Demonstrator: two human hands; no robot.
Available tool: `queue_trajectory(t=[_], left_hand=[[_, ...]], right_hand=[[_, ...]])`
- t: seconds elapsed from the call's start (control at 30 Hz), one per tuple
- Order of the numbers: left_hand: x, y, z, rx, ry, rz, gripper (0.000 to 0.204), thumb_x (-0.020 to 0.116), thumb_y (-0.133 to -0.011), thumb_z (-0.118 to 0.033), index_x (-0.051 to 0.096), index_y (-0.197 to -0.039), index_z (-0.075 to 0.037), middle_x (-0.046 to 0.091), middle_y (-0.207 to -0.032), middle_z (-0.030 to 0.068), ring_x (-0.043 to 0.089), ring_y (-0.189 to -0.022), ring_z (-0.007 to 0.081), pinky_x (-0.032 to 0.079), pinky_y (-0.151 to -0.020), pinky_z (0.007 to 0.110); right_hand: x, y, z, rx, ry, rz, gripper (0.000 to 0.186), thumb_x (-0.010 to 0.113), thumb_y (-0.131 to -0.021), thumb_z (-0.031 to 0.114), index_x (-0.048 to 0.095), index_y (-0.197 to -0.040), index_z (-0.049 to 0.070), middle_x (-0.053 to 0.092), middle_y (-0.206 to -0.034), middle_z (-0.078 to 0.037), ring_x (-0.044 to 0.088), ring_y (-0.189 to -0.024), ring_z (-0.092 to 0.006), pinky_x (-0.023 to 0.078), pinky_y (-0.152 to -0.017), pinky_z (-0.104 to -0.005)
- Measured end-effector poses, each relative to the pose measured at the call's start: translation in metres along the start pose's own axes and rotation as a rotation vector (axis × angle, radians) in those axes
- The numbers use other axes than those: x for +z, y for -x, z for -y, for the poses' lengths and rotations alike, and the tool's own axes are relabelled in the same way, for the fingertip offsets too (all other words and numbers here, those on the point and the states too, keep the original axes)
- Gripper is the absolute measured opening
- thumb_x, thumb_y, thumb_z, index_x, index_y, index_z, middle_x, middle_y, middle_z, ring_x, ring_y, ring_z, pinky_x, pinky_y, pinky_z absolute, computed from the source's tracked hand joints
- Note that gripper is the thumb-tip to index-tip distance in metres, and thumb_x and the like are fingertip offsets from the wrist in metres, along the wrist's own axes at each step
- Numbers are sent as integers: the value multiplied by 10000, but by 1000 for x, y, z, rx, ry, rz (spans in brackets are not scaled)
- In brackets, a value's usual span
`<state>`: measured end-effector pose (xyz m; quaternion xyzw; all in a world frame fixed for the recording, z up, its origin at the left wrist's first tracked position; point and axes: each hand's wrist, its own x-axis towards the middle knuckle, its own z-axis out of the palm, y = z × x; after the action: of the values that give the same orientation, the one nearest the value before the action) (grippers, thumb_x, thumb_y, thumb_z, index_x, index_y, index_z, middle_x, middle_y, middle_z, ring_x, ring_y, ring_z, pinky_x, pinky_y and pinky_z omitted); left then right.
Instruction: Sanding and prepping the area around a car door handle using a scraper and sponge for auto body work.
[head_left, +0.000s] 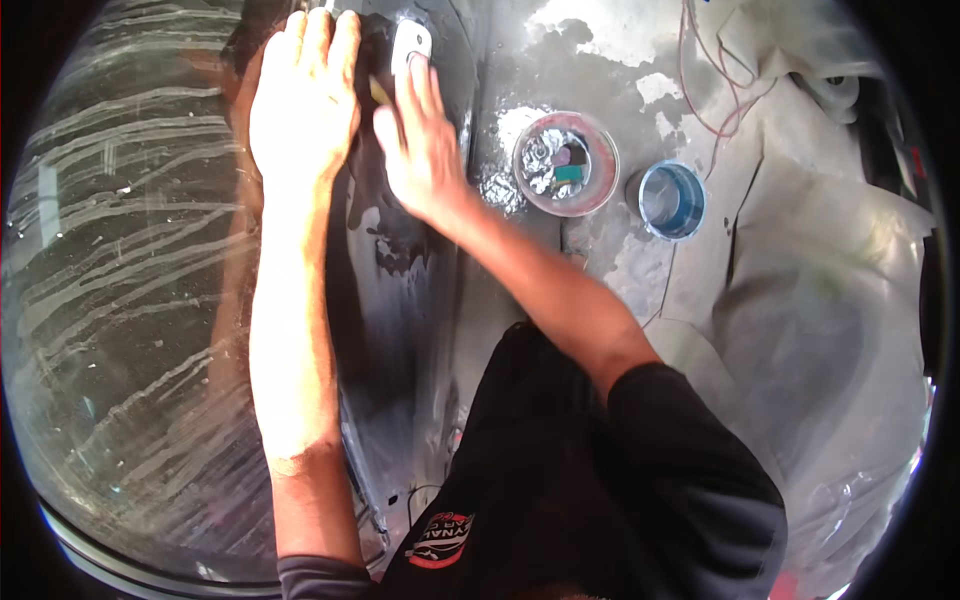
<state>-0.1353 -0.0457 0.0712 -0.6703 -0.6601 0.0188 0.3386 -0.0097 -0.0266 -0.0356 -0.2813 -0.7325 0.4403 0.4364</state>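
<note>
Far left: a broad, curved, glossy dark surface [130, 250], crossed by pale wavy streaks. At its right edge, near the top, the person's left hand [305, 115] lies back upward, fingers straight and close together, in bright light. It is open; nothing shows in its grasp, and I cannot tell what is under the palm. The lit forearm runs straight down from it.

Next, a long dark panel [390, 300] with greyish wet-looking patches runs lengthwise beneath the working area. Between the hands sits a small yellowish sliver [379, 91], kind unclear. The right hand [425, 155] is over the panel, slightly blurred, fingers extended, thumb held apart. It is open; whether anything lies under it I cannot tell. Its fingertips meet the lower end of a white oblong piece [410, 38] with rounded ends.

Rightward, on the blotched grey floor [630, 90]: a clear round tub [605, 178] holding a teal block [568, 174] and a purplish piece [562, 156]; just beside it, a blue cup [692, 212]. A thin pinkish cord [683, 50] trails above. Far right, a rumpled grey sheet [810, 290].
</note>
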Motion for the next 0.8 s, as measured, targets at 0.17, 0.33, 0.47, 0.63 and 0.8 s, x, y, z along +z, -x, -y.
queue_trajectory(t=[0.17,0.33,0.47,0.63,0.8], left_hand=[[3,-2,-6,30,2,16,462,635,-912,-71,613,-1373,-99,668,-1324,129,619,-1245,317,479,-1089,418],[1,-9,-11,8,-52,79,427,604,-937,-85,637,-1363,-108,659,-1366,118,606,-1277,299,462,-1113,407],[-18,-21,-18,-32,52,-46,311,594,-908,-69,715,-1189,-16,721,-1098,165,695,-996,306,559,-888,398],[3,-13,-28,-66,119,-30,326,610,-905,-97,715,-1207,-31,684,-1244,198,630,-1192,386,493,-1052,466],[-27,-11,-2,-39,28,-3,323,618,-904,-95,717,-1205,-33,692,-1220,193,646,-1155,373,504,-1032,456]], right_hand=[[2,56,-4,90,-59,49,723,577,-1029,220,226,-1571,-105,210,-1614,-386,277,-1477,-559,265,-1245,-539],[-5,21,-5,98,-43,5,662,581,-1020,235,315,-1533,-90,230,-1587,-415,280,-1453,-598,296,-1226,-575],[-28,-31,-46,26,-132,-111,526,551,-1051,332,527,-1386,-73,588,-1355,-281,589,-1193,-408,480,-1078,-436],[-40,47,-10,246,-240,32,547,574,-1041,280,469,-1445,-74,460,-1478,-364,461,-1363,-534,438,-1124,-527],[2,104,10,35,-30,97,781,664,-981,198,236,-1553,-118,233,-1587,-411,370,-1426,-556,337,-1217,-541]])
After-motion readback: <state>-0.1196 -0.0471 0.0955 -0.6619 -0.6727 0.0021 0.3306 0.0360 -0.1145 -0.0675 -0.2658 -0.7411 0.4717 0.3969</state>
